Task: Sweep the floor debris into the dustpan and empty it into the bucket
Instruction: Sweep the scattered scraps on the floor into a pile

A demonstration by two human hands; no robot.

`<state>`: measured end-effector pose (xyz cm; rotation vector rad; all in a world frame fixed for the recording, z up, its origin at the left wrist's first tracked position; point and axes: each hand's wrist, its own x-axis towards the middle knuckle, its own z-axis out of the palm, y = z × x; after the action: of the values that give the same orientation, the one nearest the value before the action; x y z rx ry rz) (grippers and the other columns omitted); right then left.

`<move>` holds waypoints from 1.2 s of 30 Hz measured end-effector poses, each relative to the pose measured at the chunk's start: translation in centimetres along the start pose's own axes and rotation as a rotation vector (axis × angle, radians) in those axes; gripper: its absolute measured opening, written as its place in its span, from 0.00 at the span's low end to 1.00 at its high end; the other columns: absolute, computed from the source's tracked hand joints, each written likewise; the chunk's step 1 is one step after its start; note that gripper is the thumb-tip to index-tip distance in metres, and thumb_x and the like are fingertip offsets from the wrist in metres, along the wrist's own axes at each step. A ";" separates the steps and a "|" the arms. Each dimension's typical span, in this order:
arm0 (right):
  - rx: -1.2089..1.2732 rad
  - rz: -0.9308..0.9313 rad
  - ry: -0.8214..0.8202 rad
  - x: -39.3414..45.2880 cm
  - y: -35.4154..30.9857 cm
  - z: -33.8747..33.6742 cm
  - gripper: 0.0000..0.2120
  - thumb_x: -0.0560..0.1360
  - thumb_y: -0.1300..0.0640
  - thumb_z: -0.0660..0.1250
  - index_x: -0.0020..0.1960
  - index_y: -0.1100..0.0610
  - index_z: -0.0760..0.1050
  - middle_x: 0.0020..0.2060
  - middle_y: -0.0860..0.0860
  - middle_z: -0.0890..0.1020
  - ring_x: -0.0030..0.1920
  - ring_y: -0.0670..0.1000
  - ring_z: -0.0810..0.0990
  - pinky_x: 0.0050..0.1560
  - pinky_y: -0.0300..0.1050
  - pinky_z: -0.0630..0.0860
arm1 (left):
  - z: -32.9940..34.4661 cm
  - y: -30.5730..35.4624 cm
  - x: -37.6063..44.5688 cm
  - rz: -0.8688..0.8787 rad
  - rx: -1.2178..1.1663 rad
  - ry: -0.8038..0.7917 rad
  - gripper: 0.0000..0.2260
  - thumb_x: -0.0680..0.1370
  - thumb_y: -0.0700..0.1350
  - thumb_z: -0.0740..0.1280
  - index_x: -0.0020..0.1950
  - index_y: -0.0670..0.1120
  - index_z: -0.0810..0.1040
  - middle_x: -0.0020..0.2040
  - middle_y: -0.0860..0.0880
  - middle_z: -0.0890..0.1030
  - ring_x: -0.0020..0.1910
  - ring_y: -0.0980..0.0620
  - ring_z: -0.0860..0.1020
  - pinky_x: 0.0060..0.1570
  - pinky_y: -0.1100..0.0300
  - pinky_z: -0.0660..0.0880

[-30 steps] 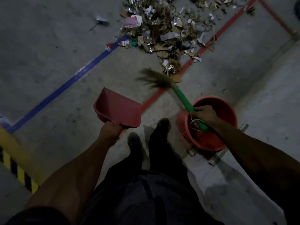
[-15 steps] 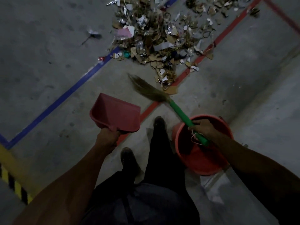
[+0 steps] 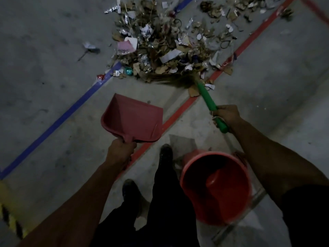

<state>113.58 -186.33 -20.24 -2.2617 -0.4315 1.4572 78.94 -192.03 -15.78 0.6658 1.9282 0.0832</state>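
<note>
Head view: left hand (image 3: 119,151) gripping pink plastic dustpan (image 3: 132,120) mouth-forward as catcher, right hand (image 3: 227,114) clenching green-handled straw broom (image 3: 204,93) at scrap-paper debris pile (image 3: 160,43), red plastic bucket (image 3: 216,188) beside feet for dumping.

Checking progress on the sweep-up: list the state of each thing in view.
dustpan: empty, held by left hand
broom: gripped by right hand, bristles at pile's edge
debris pile: unswept on floor
bucket: upright, looks empty

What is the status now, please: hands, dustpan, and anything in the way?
Left hand grips dustpan, empty. Right hand grips broom, bristles at debris pile. Bucket beside feet; path clear.
</note>
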 end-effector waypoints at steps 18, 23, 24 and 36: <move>0.032 0.060 -0.010 -7.7 4.6 -2.6 0.11 0.73 0.69 0.70 0.54 0.61 0.78 0.27 0.57 0.77 0.19 0.48 0.73 0.19 0.38 0.71 | 0.6 0.4 -1.7 -0.044 -0.050 -0.044 0.07 0.75 0.42 0.67 0.41 0.39 0.74 0.34 0.39 0.76 0.27 0.48 0.71 0.29 0.58 0.66; -0.162 0.074 0.035 -4.0 5.1 -5.9 0.14 0.70 0.67 0.73 0.55 0.67 0.79 0.34 0.59 0.80 0.24 0.51 0.75 0.23 0.39 0.73 | 1.0 0.7 -2.2 -0.015 -0.072 -0.062 0.08 0.75 0.42 0.69 0.41 0.39 0.74 0.34 0.41 0.74 0.27 0.49 0.70 0.28 0.59 0.65; -0.175 0.071 0.048 -2.6 4.2 -6.4 0.14 0.69 0.66 0.74 0.54 0.67 0.80 0.34 0.59 0.80 0.25 0.53 0.75 0.24 0.40 0.73 | 1.1 0.7 -2.2 -0.012 -0.078 -0.064 0.08 0.75 0.42 0.69 0.40 0.39 0.74 0.34 0.42 0.74 0.26 0.49 0.70 0.28 0.60 0.65; 0.082 -0.108 0.160 -1.9 -3.3 -5.2 0.21 0.73 0.67 0.70 0.65 0.68 0.73 0.35 0.59 0.78 0.22 0.51 0.75 0.21 0.40 0.74 | 0.5 -0.8 -1.6 0.007 -0.064 -0.057 0.09 0.75 0.44 0.68 0.42 0.38 0.75 0.34 0.40 0.76 0.28 0.48 0.71 0.27 0.60 0.66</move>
<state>117.48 -185.31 -15.21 -2.2324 -0.4287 1.2091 79.47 -193.57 -14.98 0.6260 1.8605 0.1283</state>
